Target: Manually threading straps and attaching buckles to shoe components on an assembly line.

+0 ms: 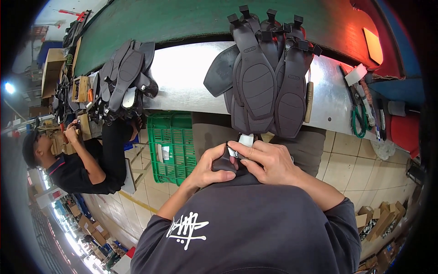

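Observation:
In my lap, close to my chest, my left hand is closed round a smooth dark shoe, its thumb lying along the near side. My right hand bends over the same shoe from the right, fingers pinched at a small white piece by its edge. Much of the shoe is hidden by both hands. Just beyond them, a heap of dark high-heeled shoes lies soles up on the metal bench, black-tipped heels pointing away from me. A wooden-handled tool lies beside the heap.
A green plastic crate stands below the bench, left of my knees. Green-handled scissors and other tools lie at the bench's right end, near a glowing red-orange area. Left, a seated co-worker works beside another shoe heap.

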Demonstrator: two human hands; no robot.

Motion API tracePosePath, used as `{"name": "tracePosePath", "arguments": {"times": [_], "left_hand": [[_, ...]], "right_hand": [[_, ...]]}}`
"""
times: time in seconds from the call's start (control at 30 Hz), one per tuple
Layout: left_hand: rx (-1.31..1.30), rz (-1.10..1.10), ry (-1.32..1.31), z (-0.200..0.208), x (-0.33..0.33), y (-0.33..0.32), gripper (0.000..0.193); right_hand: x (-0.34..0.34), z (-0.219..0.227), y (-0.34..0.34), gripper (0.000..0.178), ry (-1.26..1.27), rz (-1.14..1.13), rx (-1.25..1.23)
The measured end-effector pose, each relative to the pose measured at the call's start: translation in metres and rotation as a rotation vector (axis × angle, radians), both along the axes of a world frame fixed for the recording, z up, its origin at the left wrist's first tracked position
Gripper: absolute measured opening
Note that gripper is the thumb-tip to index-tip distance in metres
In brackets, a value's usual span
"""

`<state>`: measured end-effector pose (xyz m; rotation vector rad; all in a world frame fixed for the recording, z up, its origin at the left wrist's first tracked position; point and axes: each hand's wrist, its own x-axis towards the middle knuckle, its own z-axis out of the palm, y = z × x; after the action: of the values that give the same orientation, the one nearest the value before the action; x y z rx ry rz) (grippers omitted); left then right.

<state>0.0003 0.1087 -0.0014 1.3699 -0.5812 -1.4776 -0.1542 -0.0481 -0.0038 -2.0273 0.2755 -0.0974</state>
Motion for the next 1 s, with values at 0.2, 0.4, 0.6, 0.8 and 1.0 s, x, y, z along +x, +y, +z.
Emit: {"name": "tracePosePath", "arguments": {"times": [0.2,0.4,0.6,0.8,1.0], "left_hand": [[0.01,0.045,0.171,-0.002,0.004,-0.002,0.034],[-0.001,0.041,0.262,0.001,0.008,-0.009,0.035],[-0.02,-0.024,0.228,0.009,0.005,-0.016,0.034],[0.042,0.149,0.323,-0.009,0.015,-0.004,0.034],[-0.026,0.082,0.219,-0.005,0.013,-0.013,0.034]], "right_hand": [[0.007,-0.005,-0.001,0.047,-0.242,-0.049,-0.333],[0.006,-0.004,-0.004,0.052,-0.304,-0.075,-0.454],[-0.006,-0.002,-0.004,0.046,-0.255,-0.07,-0.293],[-0.034,0.036,-0.052,0.046,-0.362,-0.538,0.337],[-0.036,-0.008,-0.13,0.047,-0.146,-0.821,-0.34]]}}
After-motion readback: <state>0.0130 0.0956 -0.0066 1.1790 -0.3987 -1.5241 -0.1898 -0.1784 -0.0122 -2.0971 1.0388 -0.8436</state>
